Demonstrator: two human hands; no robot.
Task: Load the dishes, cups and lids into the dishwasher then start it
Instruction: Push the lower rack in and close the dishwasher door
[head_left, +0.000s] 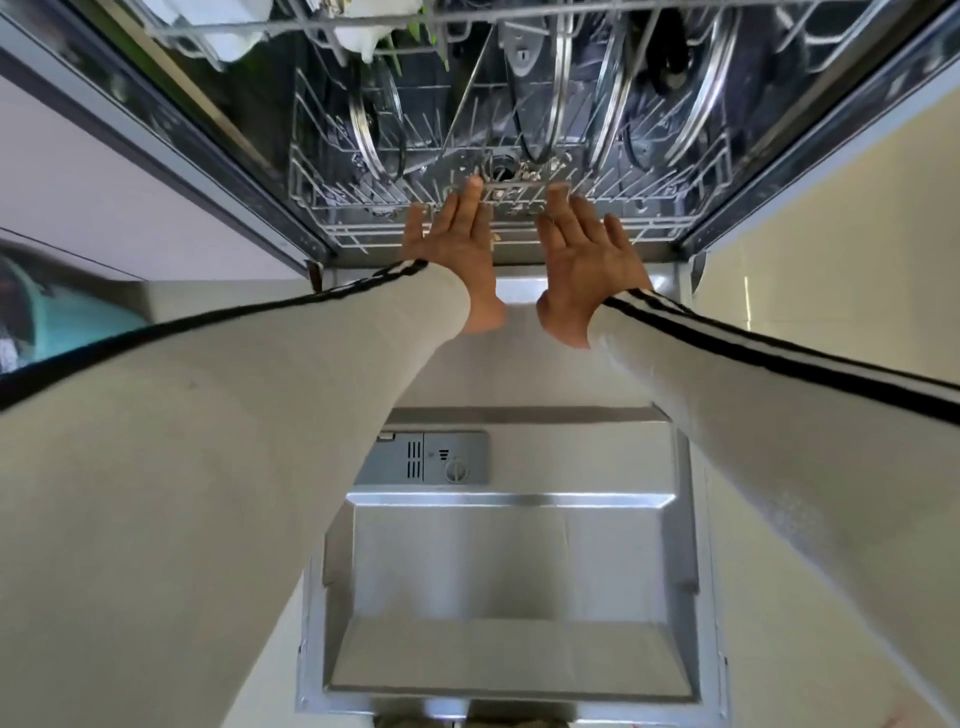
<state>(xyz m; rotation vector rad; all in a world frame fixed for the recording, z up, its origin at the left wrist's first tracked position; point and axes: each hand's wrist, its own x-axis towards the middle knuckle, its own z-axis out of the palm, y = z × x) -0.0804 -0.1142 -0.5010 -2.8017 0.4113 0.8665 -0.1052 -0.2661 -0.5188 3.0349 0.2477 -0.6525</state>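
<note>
Head view: presses left hand (457, 260) and right hand (587, 260) flat, fingers (470, 195) straight and holding nothing, against the front rim of the lower rack (353, 234) at the dishwasher's mouth, lids (561, 104) standing upright among its tines, white cups (358, 36) in the upper rack (311, 26) above. Risks skewing the rack on its runners with an uneven shove, or jolting a lid loose from its slot and jamming the slide. Leaves little room beside either tub wall and under the upper rack; keeps free space only back over the lowered door (509, 571).

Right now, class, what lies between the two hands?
Head view: the rack rim spans the gap between the left hand and the right hand.
</note>
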